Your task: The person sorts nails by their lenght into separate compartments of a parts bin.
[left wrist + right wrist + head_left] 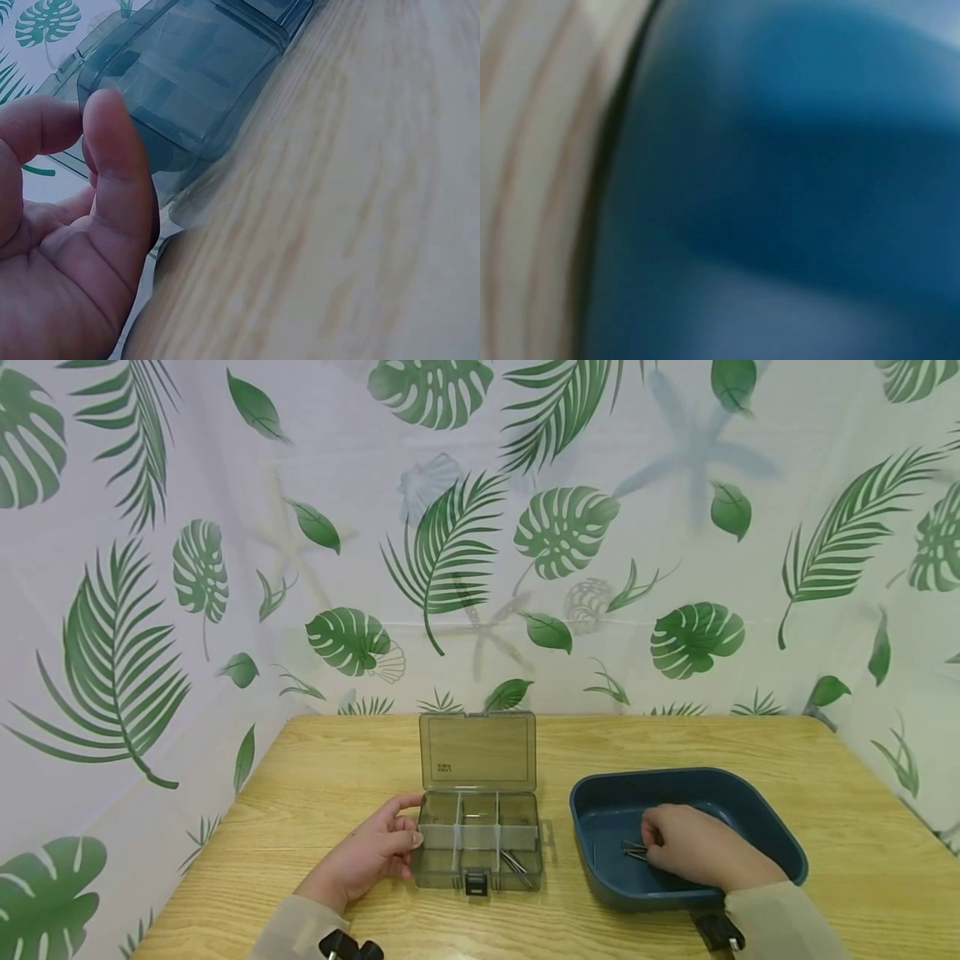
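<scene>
The person's left hand holds the near side of a clear grey compartment box, thumb and fingers at its edge. The box sits just to the right of that hand, its lid raised at the back, farther from the hand. In its front compartment farthest from the left hand lie slim metal pieces. The right hand reaches into a blue tray, fingers curled downward; small metal rods show right at its fingertips, but whether it pinches them cannot be told. A thin dark piece stands apart, left of the right hand.
</scene>
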`<action>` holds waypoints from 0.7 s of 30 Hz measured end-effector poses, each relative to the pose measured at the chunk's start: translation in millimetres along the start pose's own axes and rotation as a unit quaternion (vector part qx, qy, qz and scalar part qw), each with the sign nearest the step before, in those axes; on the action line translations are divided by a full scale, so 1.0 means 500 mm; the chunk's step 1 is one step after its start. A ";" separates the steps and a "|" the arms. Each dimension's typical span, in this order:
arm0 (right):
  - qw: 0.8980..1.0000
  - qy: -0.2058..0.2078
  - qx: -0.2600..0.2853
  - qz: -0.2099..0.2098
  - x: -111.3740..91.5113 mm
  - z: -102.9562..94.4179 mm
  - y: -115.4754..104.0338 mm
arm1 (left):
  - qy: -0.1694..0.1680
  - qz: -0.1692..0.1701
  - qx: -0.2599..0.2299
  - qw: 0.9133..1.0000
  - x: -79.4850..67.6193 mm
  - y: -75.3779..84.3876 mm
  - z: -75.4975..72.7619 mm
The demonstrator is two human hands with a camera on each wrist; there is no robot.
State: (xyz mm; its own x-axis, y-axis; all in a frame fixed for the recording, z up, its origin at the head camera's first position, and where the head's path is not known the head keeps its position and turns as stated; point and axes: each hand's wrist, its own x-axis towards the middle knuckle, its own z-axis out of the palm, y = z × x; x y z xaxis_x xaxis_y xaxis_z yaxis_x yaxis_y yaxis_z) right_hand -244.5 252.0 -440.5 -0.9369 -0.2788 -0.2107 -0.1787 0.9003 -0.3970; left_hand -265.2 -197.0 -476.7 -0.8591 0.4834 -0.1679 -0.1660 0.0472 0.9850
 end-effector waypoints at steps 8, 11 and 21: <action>1.000 0.007 0.014 -0.012 -0.001 0.001 -0.001 | 0.001 -0.002 0.000 1.000 0.000 -0.003 -0.004; 1.000 0.009 0.020 -0.012 -0.001 0.001 -0.002 | 0.002 -0.002 0.000 1.000 0.000 -0.003 -0.006; 0.999 0.009 0.021 -0.024 -0.002 0.000 0.002 | 0.004 -0.004 -0.001 1.000 0.002 -0.002 -0.002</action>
State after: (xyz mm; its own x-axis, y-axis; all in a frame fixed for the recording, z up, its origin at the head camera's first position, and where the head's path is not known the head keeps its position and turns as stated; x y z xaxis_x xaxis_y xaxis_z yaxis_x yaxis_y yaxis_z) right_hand -243.9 253.2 -440.5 -0.9326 -0.3159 -0.1744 -0.2120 0.8708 -0.4435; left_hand -266.2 -197.6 -478.1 -0.8621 0.4753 -0.1756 -0.1738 0.0482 0.9836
